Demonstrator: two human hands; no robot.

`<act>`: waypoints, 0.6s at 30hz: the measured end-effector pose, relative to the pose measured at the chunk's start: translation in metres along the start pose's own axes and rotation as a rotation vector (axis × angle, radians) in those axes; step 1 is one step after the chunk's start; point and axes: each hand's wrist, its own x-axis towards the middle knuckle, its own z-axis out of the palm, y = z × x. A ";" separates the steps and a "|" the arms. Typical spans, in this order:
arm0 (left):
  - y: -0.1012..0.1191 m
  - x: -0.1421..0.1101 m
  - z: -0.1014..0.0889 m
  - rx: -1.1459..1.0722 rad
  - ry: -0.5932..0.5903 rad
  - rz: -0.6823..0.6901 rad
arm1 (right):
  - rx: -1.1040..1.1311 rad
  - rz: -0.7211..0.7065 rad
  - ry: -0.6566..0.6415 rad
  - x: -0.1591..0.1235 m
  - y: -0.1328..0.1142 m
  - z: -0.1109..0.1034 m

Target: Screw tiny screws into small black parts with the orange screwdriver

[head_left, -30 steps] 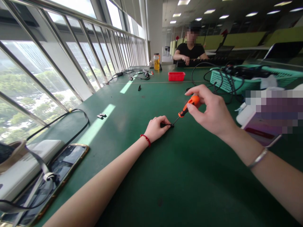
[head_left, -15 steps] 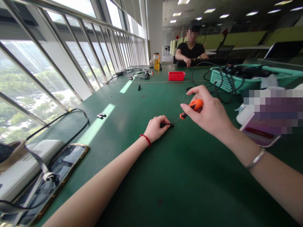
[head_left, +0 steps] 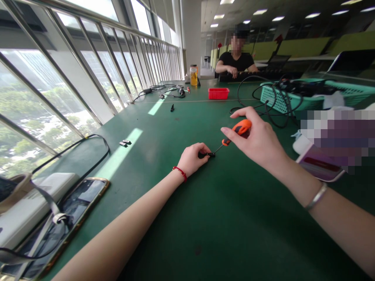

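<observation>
My left hand [head_left: 193, 159] rests on the green table, thumb and fingers pinching a small black part [head_left: 211, 155]. Most of that part is covered by my fingers; what shows is dark and narrow, and its kind is unclear. Above and to the right, my right hand [head_left: 259, 136] holds an orange and black screwdriver [head_left: 241, 128]. Its handle lies against the palm, while the thumb and index finger stand apart from it. The thin shaft slants down to the left, and its tip meets the right end of the black part.
Small black and silver pieces [head_left: 125, 143] lie left, another black piece [head_left: 172, 108] farther back. A red tray [head_left: 218, 93], a jar [head_left: 193, 76] and a teal basket [head_left: 266, 96] with cables stand beyond. A phone [head_left: 84, 199] lies near left; a person [head_left: 238, 60] sits opposite.
The screwdriver handle has turned slightly in my right hand, and the thumb has shifted a little left. My left hand keeps its place. The hand of the person opposite has moved slightly.
</observation>
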 end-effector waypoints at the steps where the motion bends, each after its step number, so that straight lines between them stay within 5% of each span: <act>1: 0.000 0.000 0.000 -0.001 0.004 -0.001 | -0.001 0.004 -0.006 0.000 0.000 0.000; 8: -0.004 0.002 0.000 -0.177 -0.031 -0.031 | 0.195 0.010 -0.063 -0.001 0.002 0.005; 18: -0.011 0.004 0.001 -0.254 -0.051 -0.046 | 0.115 0.036 -0.043 -0.004 -0.002 0.004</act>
